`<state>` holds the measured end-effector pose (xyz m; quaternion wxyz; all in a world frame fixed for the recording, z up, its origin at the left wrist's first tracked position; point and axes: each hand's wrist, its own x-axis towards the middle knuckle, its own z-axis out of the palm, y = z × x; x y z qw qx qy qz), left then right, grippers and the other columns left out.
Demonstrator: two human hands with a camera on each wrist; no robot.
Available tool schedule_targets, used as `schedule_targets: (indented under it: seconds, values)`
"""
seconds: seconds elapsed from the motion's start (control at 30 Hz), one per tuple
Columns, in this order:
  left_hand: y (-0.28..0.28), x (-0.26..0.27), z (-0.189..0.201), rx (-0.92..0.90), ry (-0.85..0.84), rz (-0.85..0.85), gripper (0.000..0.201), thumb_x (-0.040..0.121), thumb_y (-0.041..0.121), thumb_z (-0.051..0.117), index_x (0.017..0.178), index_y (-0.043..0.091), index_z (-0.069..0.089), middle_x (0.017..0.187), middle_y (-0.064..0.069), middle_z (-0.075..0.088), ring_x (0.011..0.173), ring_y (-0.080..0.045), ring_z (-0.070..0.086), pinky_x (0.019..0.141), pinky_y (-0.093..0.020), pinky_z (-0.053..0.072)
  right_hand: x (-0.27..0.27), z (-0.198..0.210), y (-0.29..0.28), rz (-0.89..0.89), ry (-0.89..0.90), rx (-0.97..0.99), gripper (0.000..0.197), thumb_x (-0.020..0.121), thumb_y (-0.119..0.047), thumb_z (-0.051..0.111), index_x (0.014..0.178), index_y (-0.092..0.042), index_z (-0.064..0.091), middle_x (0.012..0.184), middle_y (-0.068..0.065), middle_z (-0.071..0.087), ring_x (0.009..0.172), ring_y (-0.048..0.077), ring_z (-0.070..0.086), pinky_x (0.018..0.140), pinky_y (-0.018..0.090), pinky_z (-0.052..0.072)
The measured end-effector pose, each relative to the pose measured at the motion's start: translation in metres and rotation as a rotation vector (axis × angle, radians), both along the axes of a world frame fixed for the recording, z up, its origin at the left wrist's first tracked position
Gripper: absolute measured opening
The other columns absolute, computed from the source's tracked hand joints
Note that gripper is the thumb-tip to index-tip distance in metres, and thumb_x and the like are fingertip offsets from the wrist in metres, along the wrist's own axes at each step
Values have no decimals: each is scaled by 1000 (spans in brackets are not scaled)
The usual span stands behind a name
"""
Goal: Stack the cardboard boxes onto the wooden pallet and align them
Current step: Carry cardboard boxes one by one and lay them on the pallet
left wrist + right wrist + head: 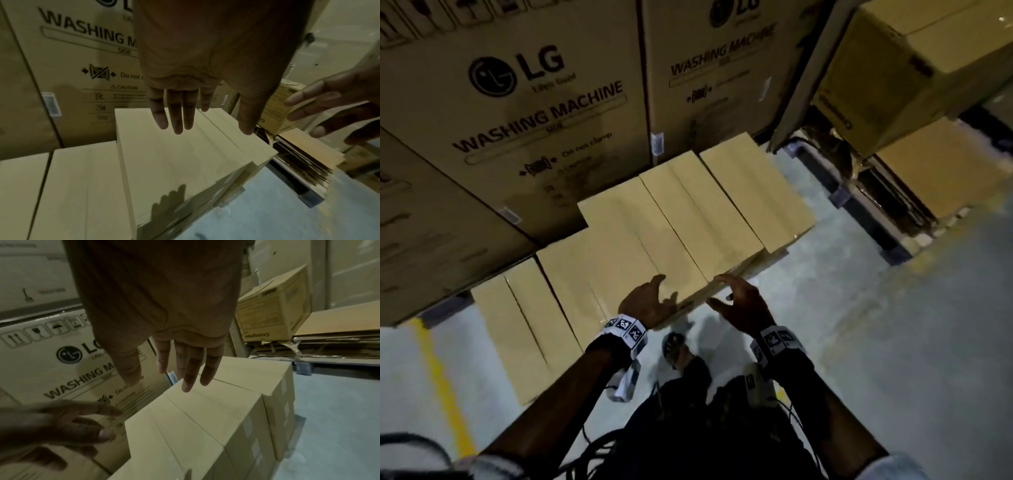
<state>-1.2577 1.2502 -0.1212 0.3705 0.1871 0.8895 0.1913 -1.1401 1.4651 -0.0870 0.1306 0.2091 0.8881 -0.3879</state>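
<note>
Both hands, left hand (645, 301) and right hand (743, 305), hovered spread and empty over near edge of stacked cardboard boxes (671, 219); stiff, probably light, best gripped at opposite sides.

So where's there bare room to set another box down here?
Free: the lower box tops left of the raised stack, and grey floor to its right. Crowded: washing machine cartons stand directly behind.
</note>
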Motion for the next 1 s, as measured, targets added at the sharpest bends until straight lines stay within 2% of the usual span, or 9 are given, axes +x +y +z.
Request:
schedule_targets:
  seconds: [0.07,0.2,0.37,0.5,0.67,0.77,0.83,0.93,1.0]
  values:
    - [3,-10,-13,-6,-32,84,81,97,52,63,161,23,24,145,-17,57,129,-35,56,100,-39,49,-20,-15,8,62,-78,-4,57,94,-48,71,145,-32,51,145,-7,54,113,16,64,94,34,53]
    - [-3,-11,-43,-17,-93,183,85,94,52,68,161,23,25,144,-15,57,125,-36,58,97,-40,50,-44,-49,14,197,-220,-6,61,95,-49,67,148,-29,47,146,-2,54,124,23,58,99,37,49]
    - [-12,0,-96,-30,-111,315,85,94,50,68,162,25,24,150,-12,51,131,-35,53,103,-42,47,-83,-110,22,320,-391,7,67,97,-44,66,156,-30,38,153,2,48,133,28,53,104,40,48]
    - [-14,14,-146,-66,-155,462,88,90,51,72,161,27,26,154,-8,48,135,-31,50,107,-46,46,-104,-172,25,368,-393,68,68,97,-37,66,157,-28,34,158,0,42,141,23,45,105,32,40]
    - [-17,19,-196,-157,-150,593,89,91,49,73,162,26,24,160,-8,39,140,-34,44,108,-49,45,-123,-245,23,430,-338,126,77,99,-33,63,163,-19,23,169,9,23,153,29,28,119,41,30]
    - [-15,17,-221,-176,-154,724,93,88,48,77,162,25,25,156,-12,43,138,-38,46,106,-53,46,-126,-273,18,448,-300,188,81,99,-35,61,165,-22,15,171,6,14,154,29,23,115,42,35]
    - [-12,16,-235,-162,-147,804,98,84,53,79,161,27,26,153,-10,47,137,-37,49,106,-54,47,-123,-286,15,429,-279,201,82,97,-35,62,164,-24,18,170,4,17,152,29,28,112,42,38]
    - [-7,18,-254,-49,-96,902,107,69,77,72,157,37,27,135,2,62,122,-30,63,97,-54,54,-114,-300,9,355,-154,217,80,89,-30,72,159,-18,36,163,11,35,142,35,43,97,47,52]
    - [-4,21,-272,9,-93,952,114,60,89,64,155,38,26,123,7,67,112,-25,68,92,-52,58,-107,-307,5,299,-73,263,78,82,-26,78,154,-16,47,158,15,43,130,38,53,86,45,55]
